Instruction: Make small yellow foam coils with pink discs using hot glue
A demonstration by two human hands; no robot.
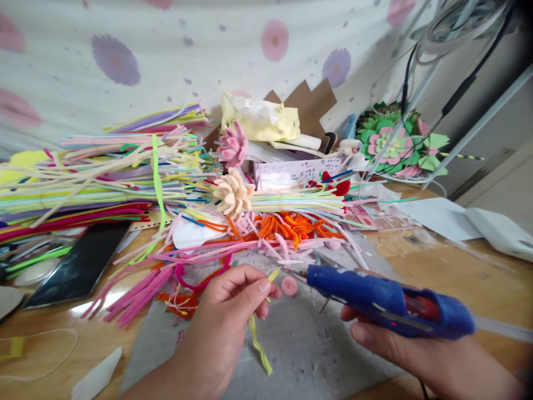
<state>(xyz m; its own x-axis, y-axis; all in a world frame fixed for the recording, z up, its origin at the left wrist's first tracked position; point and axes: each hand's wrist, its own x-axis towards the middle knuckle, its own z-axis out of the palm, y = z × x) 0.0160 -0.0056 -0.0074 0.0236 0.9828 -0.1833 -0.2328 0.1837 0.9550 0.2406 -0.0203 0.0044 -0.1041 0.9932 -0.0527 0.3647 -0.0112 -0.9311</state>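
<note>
My left hand (239,311) pinches a narrow yellow-green strip (259,349); its short end sticks up past the fingertips and its longer end hangs below them. In my right hand (387,336) is a blue hot glue gun (353,291), lying on its side with a small red light lit. The gun's metal nozzle points left, close to the strip's upper end; whether they touch I cannot tell. Just beyond my left fingertips lies a small pink coil (290,286) on the grey mat (300,344).
Bundles of coloured pipe cleaners (104,178) cover the left and back. A cream pipe-cleaner flower (233,193) and a pink one (233,144) stand among them. A black phone (79,264) lies at left. Paper flowers (391,144) and loose cables (453,103) are at back right.
</note>
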